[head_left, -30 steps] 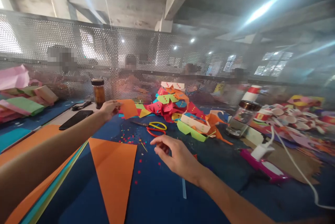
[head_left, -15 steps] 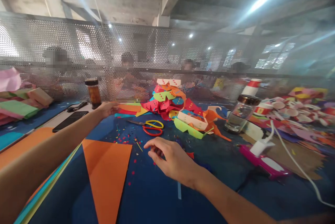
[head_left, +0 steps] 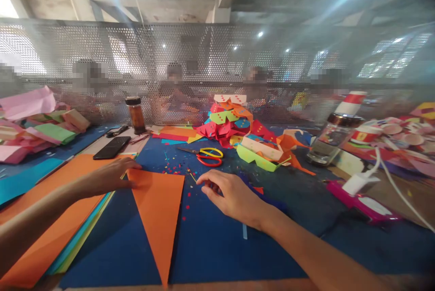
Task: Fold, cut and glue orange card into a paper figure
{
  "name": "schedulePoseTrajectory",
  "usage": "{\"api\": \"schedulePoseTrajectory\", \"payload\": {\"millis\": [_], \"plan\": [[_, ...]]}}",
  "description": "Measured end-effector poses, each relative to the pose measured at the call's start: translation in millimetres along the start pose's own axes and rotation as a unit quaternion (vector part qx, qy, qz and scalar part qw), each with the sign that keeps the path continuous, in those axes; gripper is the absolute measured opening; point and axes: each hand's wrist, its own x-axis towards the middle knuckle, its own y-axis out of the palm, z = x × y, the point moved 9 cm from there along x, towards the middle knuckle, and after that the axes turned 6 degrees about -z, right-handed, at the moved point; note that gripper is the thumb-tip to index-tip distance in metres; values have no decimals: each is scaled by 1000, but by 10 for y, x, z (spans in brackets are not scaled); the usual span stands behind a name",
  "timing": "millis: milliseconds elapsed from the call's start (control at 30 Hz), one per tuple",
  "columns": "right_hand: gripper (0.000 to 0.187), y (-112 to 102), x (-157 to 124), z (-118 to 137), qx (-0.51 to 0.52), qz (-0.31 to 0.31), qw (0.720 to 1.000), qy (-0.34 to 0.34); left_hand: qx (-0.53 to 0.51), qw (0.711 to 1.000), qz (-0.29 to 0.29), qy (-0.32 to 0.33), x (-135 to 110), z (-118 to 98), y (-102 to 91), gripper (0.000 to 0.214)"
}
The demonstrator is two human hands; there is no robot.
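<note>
An orange paper triangle lies on the blue table with its point toward me. My left hand is at its upper left corner, fingers stretched out and thumb apart; whether it touches the paper I cannot tell. To the right of the triangle hovers my right hand, its fingers loosely curled, thumb apart, with nothing visible in it. Beyond it lie scissors with yellow and red handles, blades pointing left. Small coloured paper bits are scattered between the scissors and the triangle.
At left are stacked coloured sheets, a phone and a jar of brown liquid. Cut paper glasses are heaped at the back. A glass bottle and a pink power strip stand right. A perforated screen rises behind.
My left hand has come back from the coloured sheets near the jar to the triangle's corner. The view has shifted left, and my right hand stays in about the same place over the table.
</note>
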Motion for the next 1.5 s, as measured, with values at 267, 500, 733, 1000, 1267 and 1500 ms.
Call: {"api": "schedulePoseTrajectory", "payload": {"millis": [267,500,733,1000,1267,1500], "plan": [[18,42,-1,-61,3,13,1000,21,57,998,-29,6,67,8,-95,42],[16,31,8,-54,40,11,998,43,-40,999,20,-14,-34,-4,-164,10],[27,25,17,-59,133,31,984,110,-181,982,40,-38,-116,-188,-353,16],[29,121,-15,-103,299,65,941,146,-267,962,-11,-50,17,-428,-407,29],[34,-46,18,-492,127,-9,964,235,-261,963,24,-62,91,-330,-7,45],[33,-72,-1,-650,-31,-45,971,232,-165,985,42,-20,148,-138,346,46]]}}
